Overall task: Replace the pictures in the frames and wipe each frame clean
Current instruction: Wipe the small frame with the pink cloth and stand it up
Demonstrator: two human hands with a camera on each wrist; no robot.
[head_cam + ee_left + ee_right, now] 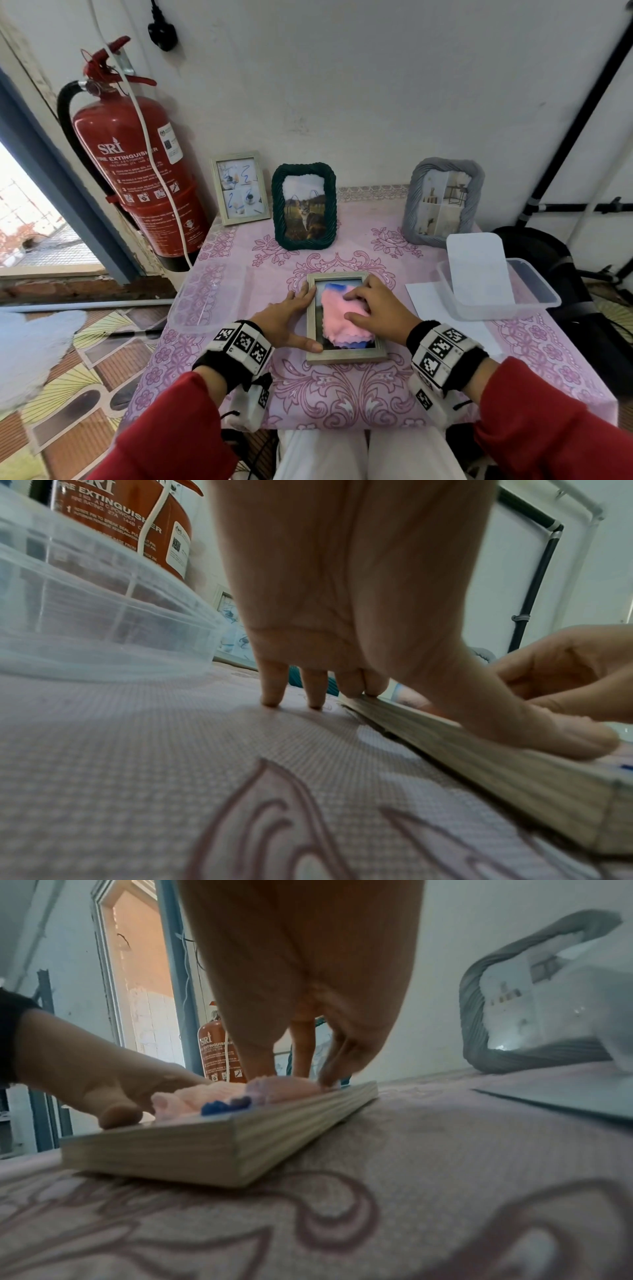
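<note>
A pale wooden rectangular picture frame (pixel 346 355) is lying flat on the desk (pixel 342 394), which is covered with a pink cloth with a purple flower pattern, in front of the person. The right hand (pixel 378 310) is lying on a pink soft wiping cloth with a blue edge (pixel 342 318) and is pressing it down on the glass of the frame; its fingers are spread, with only a slight bend, and they are not curling around the cloth. The left hand (pixel 289 317) is lying flat at the left side of the frame. Its fingers are straight and spread, two fingertips (pixel 352 688) are resting on the far left rail, two others are touching the desk beside it, and the thumb is lying on the near left rail.

At the back of the desk, three other frames are standing upright against the wall: a small pale frame (pixel 239 186), a dark green woven frame (pixel 305 205) with a cat picture, and a grey twisted frame (pixel 442 202). A clear plastic container (pixel 534 298) with a white sheet inside is standing at the right, and another clear container (pixel 205 301) at the left. A red fire extinguisher (pixel 137 164) is hanging on the wall at the left.
</note>
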